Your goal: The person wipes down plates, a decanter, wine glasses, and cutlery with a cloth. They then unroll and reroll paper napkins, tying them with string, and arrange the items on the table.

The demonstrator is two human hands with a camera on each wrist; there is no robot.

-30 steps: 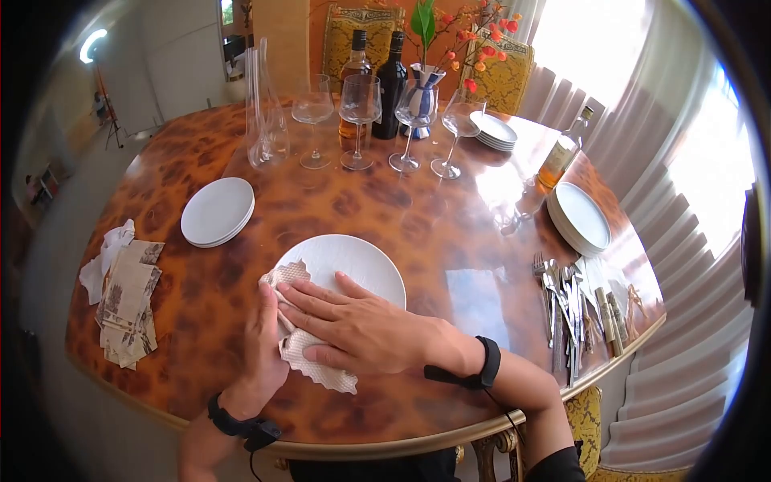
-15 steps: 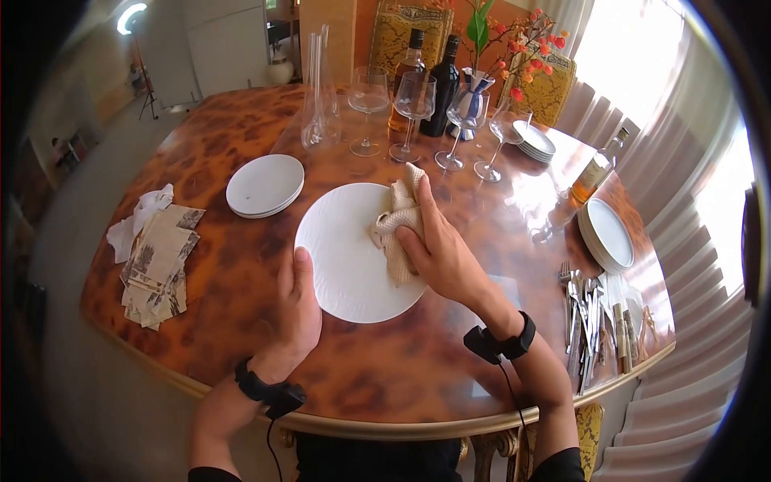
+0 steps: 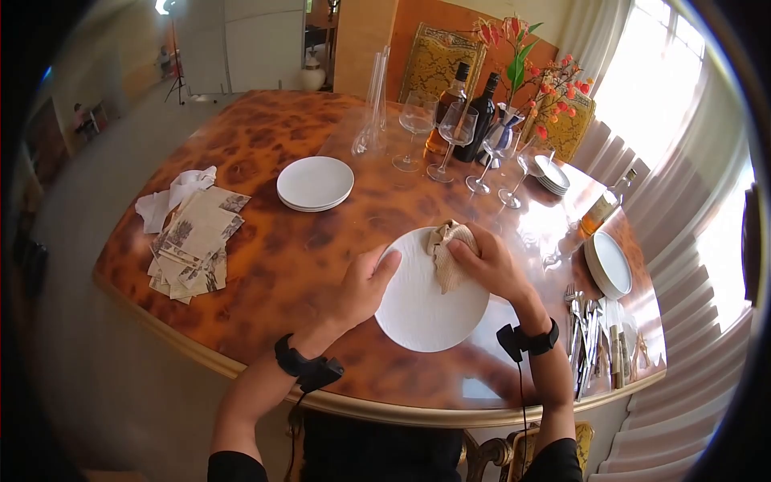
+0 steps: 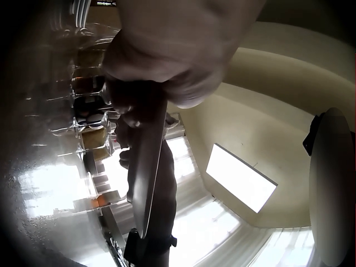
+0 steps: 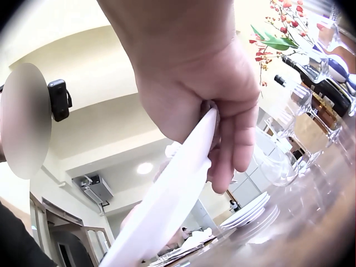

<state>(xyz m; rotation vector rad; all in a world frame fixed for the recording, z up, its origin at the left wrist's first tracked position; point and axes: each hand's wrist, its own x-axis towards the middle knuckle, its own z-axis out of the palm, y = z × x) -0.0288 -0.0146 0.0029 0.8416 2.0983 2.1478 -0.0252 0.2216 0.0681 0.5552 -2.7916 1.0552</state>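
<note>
A round white plate is held up over the table between both hands, and it appears edge-on in the left wrist view. My left hand grips its left rim, thumb on the upper face and fingers underneath. At the upper right rim, my right hand pinches a beige textured cloth against the plate, its thumb on top of the cloth. The right wrist view shows the plate running between that hand's thumb side and its fingers, which lie beneath.
Stacked white plates stand beyond my left hand, with paper napkins farther left. Wine glasses, a glass decanter and bottles line the back. Cutlery and another plate stack lie at the right.
Both hands were together over the cloth on the plate; the left then moved to the left rim while the right carried the cloth to the right rim. The head view has swung left.
</note>
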